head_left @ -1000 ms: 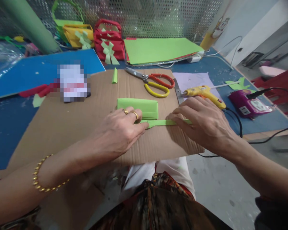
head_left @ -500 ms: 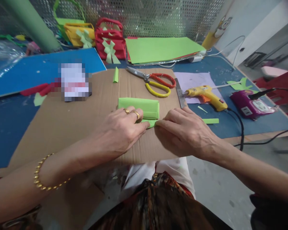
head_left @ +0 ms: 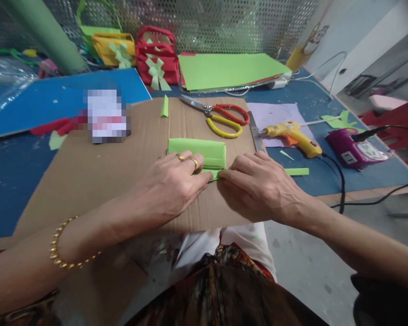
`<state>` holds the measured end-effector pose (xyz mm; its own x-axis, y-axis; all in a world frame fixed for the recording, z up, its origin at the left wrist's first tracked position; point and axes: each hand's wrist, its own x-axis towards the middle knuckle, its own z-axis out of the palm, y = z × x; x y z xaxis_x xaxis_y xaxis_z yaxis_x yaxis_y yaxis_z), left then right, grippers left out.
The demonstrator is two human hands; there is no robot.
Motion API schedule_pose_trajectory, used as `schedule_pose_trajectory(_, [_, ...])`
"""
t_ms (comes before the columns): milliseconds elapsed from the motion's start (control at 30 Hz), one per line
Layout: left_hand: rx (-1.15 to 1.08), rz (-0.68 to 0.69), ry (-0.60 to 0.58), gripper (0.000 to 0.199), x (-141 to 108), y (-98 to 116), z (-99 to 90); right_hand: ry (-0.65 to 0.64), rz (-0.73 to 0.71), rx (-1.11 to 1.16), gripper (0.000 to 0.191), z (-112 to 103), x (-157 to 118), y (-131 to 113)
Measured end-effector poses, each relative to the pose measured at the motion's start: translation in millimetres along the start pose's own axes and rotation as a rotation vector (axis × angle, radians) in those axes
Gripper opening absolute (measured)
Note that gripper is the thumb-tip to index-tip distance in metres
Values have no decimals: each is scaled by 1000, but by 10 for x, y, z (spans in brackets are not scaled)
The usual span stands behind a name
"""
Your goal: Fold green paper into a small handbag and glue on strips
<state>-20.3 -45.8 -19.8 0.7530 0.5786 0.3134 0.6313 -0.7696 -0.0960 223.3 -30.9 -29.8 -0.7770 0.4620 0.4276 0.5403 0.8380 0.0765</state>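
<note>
A folded light green paper piece (head_left: 204, 149) lies on the brown cardboard (head_left: 129, 158), its lower edge drawn out as a narrow flap. My left hand (head_left: 177, 181), with gold rings, presses closed fingers on that paper, thumb on the flap. At the flap's right end, the fingertips of my right hand (head_left: 261, 183) are pinched on the same paper. Scissors (head_left: 224, 120) with one red and one yellow handle lie beyond it. A small folded green piece (head_left: 164, 107) stands to their left.
At the right are a yellow glue gun (head_left: 294, 135), a metal strip (head_left: 255, 132), lilac paper (head_left: 277, 112) and a purple power socket (head_left: 355, 147) with black cables. Behind lie green sheets (head_left: 233, 70), a red paper bag (head_left: 157, 54) and a yellow one (head_left: 112, 49).
My right fingertips have slid very slightly left along the green flap. Otherwise the hands and paper look almost the same.
</note>
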Motion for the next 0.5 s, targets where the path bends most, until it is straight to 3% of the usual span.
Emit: schedule_pose_trajectory(500, [-32,-19,-20,31,3,10,-6,4,12,21,29,-18,7,0])
